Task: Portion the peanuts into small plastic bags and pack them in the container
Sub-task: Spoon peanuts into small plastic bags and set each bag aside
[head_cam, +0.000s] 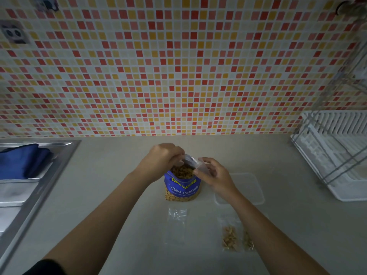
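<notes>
Blue peanut bag (182,187) stands open on the counter (111,155). Above its mouth the left hand (160,157) and right hand (213,175) come together, both pinching one small clear bag (195,164). The container (248,187) lies at 3 o'clock of it, the filled bags (230,238) at 5 o'clock.

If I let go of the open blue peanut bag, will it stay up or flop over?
Probably stays up: the peanut bag stands on the counter nearly full of nuts. Likely heavy for its size, so nudges should slide rather than tip it. Its soft film top, held by the left hand, may sag.
</notes>
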Demonstrator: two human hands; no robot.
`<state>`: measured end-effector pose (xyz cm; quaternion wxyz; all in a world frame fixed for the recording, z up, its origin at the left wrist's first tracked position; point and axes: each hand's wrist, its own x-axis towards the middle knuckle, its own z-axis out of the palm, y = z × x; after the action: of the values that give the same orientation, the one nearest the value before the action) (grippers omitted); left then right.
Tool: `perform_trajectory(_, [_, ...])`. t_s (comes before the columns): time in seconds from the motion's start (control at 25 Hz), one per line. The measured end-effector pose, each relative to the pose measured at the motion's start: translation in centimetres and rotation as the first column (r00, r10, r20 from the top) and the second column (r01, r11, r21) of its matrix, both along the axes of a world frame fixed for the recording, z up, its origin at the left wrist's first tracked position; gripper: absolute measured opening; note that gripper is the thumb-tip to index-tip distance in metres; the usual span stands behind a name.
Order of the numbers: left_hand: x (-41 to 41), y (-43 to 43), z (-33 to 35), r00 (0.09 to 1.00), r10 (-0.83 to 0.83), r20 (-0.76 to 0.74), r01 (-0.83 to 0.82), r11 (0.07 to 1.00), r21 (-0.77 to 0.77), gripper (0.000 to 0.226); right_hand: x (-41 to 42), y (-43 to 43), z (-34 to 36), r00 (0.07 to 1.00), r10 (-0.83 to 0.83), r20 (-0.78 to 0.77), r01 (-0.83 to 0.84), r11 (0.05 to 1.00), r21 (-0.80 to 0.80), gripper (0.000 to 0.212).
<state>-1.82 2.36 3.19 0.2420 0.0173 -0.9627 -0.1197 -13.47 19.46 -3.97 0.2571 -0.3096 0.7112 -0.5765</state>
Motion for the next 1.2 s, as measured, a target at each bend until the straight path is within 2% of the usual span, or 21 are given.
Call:
perform_trajectory(0.04, [0.0,0.1,-0.5,0.997,-0.032,0.077,0.035,0.999,-0.04,0.019,0.0,0.0,0.0,1.0,0.002,-0.003,-0.002,1.0,-0.002,0.042])
perform_trajectory(0.08, [0.0,0.4,-1.2,0.99,-0.014,0.14,0.015,1.0,-0.011,0.021,-0.1,0.0,-0.1,1.0,0.006,-0.007,-0.006,1.0,-0.001,0.043])
perform_trajectory(0.12, [-0.1,0.5,-1.6,0.986,0.027,0.164,-0.036,0.998,0.056,0.022,-0.1,0.0,-0.1,1.0,0.011,-0.012,-0.011,1.0,0.005,0.046])
perform_trajectory(0.2, [-0.5,0.5,-2.2,0.968,0.21,0.135,-0.233,0.956,0.18,0.025,-0.2,0.1,-0.2,1.0,0.014,-0.021,-0.014,1.0,0.021,0.05])
perform_trajectory(0.32, [-1.0,-0.4,-2.4,0.831,0.528,0.175,-0.555,0.772,0.309,0.03,-0.3,0.2,0.0,1.0,0.016,-0.026,-0.015,0.999,0.04,0.052])
perform_trajectory(0.44, [-0.9,-1.4,-2.8,0.751,0.592,0.294,-0.655,0.606,0.452,0.031,-0.4,0.2,0.2,0.999,0.016,-0.036,-0.014,0.999,0.051,0.051])
perform_trajectory(0.52, [-0.7,-1.4,-2.9,0.738,0.6,0.308,-0.666,0.575,0.474,0.029,-0.4,0.2,0.2,0.999,0.021,-0.033,-0.019,0.998,0.057,0.049])
perform_trajectory(0.72, [-0.2,-0.9,-3.2,0.775,0.571,0.27,-0.613,0.576,0.541,0.024,-0.6,0.4,0.1,0.999,0.041,-0.019,-0.04,0.996,0.08,0.054])
perform_trajectory(0.8, [-0.1,-1.1,-3.6,0.756,0.57,0.321,-0.621,0.469,0.628,0.025,-0.6,0.4,0.2,0.999,0.045,-0.007,-0.044,0.995,0.092,0.055])
perform_trajectory(0.92, [-0.1,-1.2,-3.8,0.754,0.514,0.408,-0.572,0.21,0.793,0.023,-0.5,0.4,0.5,0.999,0.053,0.004,-0.053,0.993,0.108,0.057])
perform_trajectory(1.2, [0.3,-1.5,-3.9,0.817,0.394,0.42,-0.448,-0.023,0.894,0.022,-0.6,0.5,0.5,0.999,0.036,0.022,-0.038,0.992,0.118,0.064])
